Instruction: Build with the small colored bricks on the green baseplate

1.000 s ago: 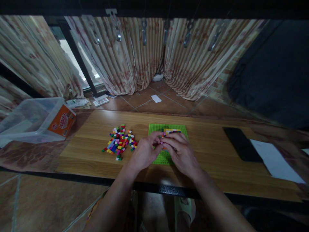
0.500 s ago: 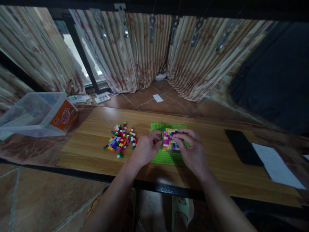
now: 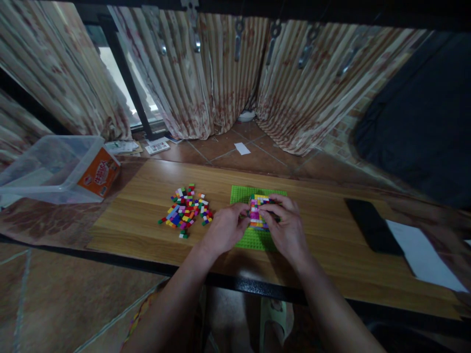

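Observation:
A green studded baseplate (image 3: pixel 253 241) lies on the wooden board, bearing a low block of many-coloured toy bricks (image 3: pixel 254 215). My left hand (image 3: pixel 227 226) is at the block's left side, thumb and fingers closed in a pinch; whatever they hold is hidden. Over the block's right part reaches my right hand (image 3: pixel 286 224), thumb and index finger pressed together at the top bricks. Its fingers cover much of that side, and any small brick between them cannot be made out. Left of the baseplate spreads a pile of loose bricks (image 3: pixel 178 215) in mixed colours.
A clear plastic bin (image 3: pixel 47 191) with an orange label stands at the far left. To the right, a black flat object (image 3: pixel 373 228) lies beside a white paper sheet (image 3: pixel 423 255). The wooden board (image 3: pixel 128 230) ends at a dark table edge in front.
My left hand has come closer against the block's left side. My right hand's fingertips have shifted slightly left over the block. The whole view has moved a little.

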Available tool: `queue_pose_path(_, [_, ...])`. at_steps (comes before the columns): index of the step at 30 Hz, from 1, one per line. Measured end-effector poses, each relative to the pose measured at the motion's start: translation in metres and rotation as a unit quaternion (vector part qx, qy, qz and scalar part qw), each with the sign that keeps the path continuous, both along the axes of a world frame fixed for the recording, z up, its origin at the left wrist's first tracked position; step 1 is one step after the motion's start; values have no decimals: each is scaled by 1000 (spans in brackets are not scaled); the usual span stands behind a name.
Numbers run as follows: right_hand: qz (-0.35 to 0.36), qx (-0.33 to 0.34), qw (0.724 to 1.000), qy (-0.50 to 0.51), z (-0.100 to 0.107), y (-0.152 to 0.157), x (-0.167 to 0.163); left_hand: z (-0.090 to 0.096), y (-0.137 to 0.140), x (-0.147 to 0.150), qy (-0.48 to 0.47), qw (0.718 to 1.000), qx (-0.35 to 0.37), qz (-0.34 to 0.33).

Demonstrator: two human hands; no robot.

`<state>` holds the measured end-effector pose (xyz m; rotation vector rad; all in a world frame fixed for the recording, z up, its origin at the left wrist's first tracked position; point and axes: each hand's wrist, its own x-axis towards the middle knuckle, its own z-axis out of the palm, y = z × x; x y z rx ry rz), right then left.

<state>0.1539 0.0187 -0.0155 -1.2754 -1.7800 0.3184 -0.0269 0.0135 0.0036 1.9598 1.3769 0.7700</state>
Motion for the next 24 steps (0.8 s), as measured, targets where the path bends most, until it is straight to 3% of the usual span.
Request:
queue_pose_path(8, [-53,33,998,20,-4,2,-6,2,-2,1,18,1000,8,9])
queue_pose_path(16, [-40,123,983,-127,-6,-5,-6,3,-4,3,28,999,17,8])
queue_pose_path(24, [-73,141,964,-211,-3,-12,-10,0,-6,5,25,1000,8,9])
